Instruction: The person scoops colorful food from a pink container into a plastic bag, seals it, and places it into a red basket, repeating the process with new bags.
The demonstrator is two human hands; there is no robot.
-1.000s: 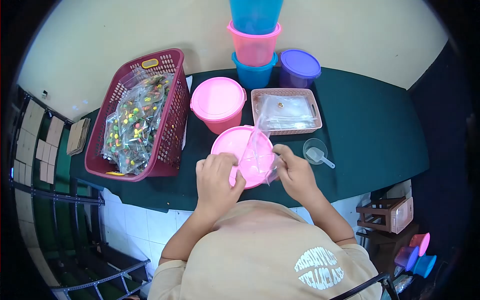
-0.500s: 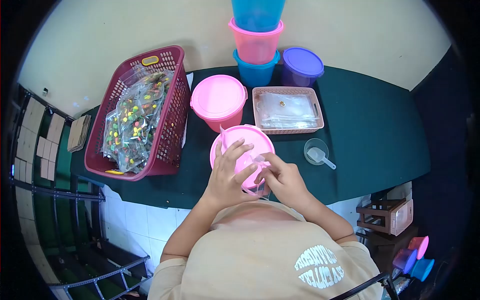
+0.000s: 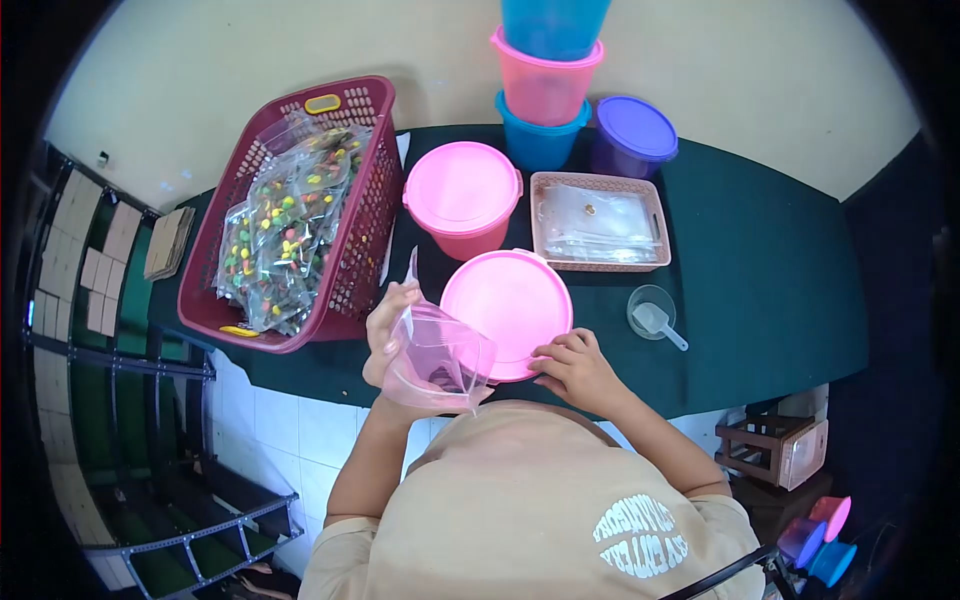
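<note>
My left hand (image 3: 378, 345) holds a clear plastic bag (image 3: 440, 350) in front of my body, its mouth spread wide. Part of that hand shows through the film. A round pink lid (image 3: 505, 310) sits on a tub close to the table's front edge. At the lid's lower right rim, my right hand (image 3: 578, 372) has its fingers curled over the edge and grips it. The tub under this lid is mostly hidden.
At left stands a maroon basket (image 3: 355, 240) with many bags of colourful sweets. Behind the near tub is another lidded pink tub (image 3: 462, 190). A pink tray (image 3: 600, 264) holds flat clear bags. Right of it, a scoop (image 3: 655, 320) rests in a clear cup (image 3: 640, 298). Stacked tubs (image 3: 545, 90) and a purple tub (image 3: 635, 130) stand behind.
Both hands were together over the lid with the bag. Now the left hand has carried the bag leftward, opened out, and the right hand has let go of it and reached the lid's rim.
</note>
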